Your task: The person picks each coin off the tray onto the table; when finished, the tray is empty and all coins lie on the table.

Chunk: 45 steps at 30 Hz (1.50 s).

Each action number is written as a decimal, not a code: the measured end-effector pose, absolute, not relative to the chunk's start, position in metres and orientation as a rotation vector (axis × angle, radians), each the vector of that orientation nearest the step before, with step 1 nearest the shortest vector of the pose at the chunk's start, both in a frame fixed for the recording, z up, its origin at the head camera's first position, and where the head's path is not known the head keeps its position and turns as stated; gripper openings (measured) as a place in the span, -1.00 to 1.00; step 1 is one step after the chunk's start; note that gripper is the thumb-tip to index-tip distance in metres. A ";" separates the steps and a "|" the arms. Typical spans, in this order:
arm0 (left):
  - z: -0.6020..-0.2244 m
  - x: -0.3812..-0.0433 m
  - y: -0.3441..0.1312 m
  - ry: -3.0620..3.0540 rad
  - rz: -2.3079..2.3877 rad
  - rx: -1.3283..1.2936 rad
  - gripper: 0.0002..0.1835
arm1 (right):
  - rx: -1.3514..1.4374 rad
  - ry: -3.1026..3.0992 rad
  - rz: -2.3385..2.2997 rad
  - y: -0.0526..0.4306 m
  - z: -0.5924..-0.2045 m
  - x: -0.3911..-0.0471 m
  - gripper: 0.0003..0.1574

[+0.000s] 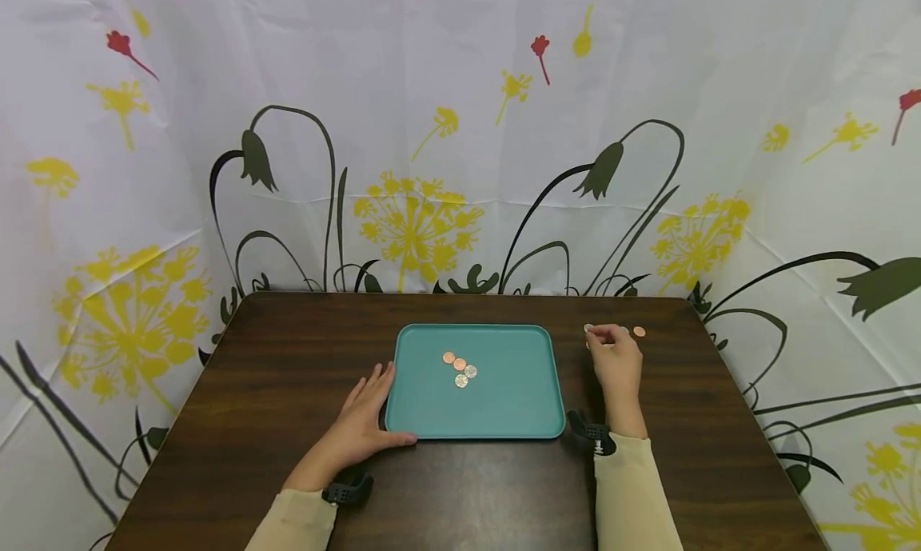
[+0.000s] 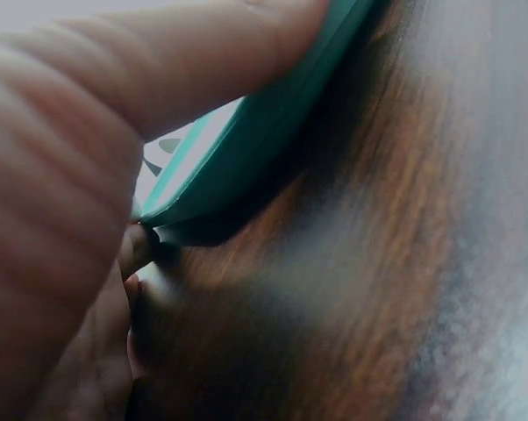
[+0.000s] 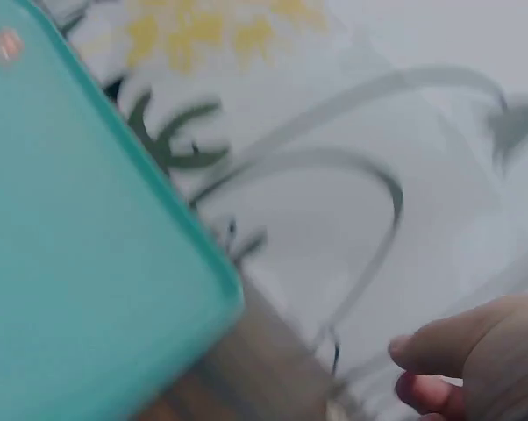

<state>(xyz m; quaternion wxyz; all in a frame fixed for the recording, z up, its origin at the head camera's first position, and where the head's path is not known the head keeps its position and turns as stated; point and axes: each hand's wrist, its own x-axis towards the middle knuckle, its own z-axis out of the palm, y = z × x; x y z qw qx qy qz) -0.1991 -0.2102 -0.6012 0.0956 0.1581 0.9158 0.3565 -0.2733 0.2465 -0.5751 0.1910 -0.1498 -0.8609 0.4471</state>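
Observation:
A teal tray [image 1: 475, 411] lies on the table, also large in the right wrist view. On it sit several coins, copper ones [image 1: 449, 357] and silver ones [image 1: 461, 381], close together. My left hand [image 1: 363, 419] rests at the tray's front left corner, fingers spread along the left side and thumb against the front rim. Right of the tray, my right hand [image 1: 620, 367] pinches a silver coin [image 1: 588, 328] at its fingertips. A copper coin [image 1: 639, 331] lies beyond the knuckles, and other coins there are partly hidden by the hand.
The dark wooden table [image 1: 288, 351] extends around the tray. A white curtain [image 1: 460, 79] with printed flowers hangs behind it and along both sides. Dark straps [image 1: 593, 431] sit on both wrists.

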 end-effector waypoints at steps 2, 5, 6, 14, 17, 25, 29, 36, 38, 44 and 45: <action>-0.601 -0.200 -0.209 2.708 1.064 0.466 0.48 | -0.320 -2.463 1.295 0.231 -0.565 -0.272 -0.81; -0.601 -0.199 -0.207 2.689 1.065 0.457 0.48 | -0.161 -2.546 1.358 0.204 -0.551 -0.268 -0.85; -0.601 -0.199 -0.207 2.682 1.066 0.455 0.48 | -0.110 -2.574 1.363 0.195 -0.547 -0.267 -0.87; -0.599 -0.197 -0.205 2.689 1.075 0.471 0.45 | 0.199 -2.784 1.337 0.126 -0.547 -0.263 -0.95; -0.598 -0.197 -0.205 2.688 1.073 0.471 0.46 | 0.234 -2.830 1.339 0.107 -0.556 -0.268 -0.94; -0.601 -0.200 -0.210 2.705 1.047 0.466 0.44 | 0.423 -2.919 1.501 0.070 -0.574 -0.294 -0.67; -0.601 -0.200 -0.210 2.709 1.049 0.468 0.44 | 0.440 -2.911 1.659 0.066 -0.585 -0.307 -0.61; -0.601 -0.201 -0.210 2.737 1.046 0.473 0.45 | 0.409 -2.987 1.661 0.067 -0.582 -0.315 -0.67; -0.600 -0.200 -0.210 2.736 1.051 0.474 0.45 | 0.418 -3.008 1.623 0.066 -0.582 -0.314 -0.70; -0.598 -0.200 -0.209 2.720 1.048 0.471 0.45 | 0.404 -3.039 1.526 0.063 -0.582 -0.313 -0.79; -0.599 -0.200 -0.209 2.717 1.046 0.469 0.45 | 0.401 -3.045 1.510 0.063 -0.582 -0.312 -0.81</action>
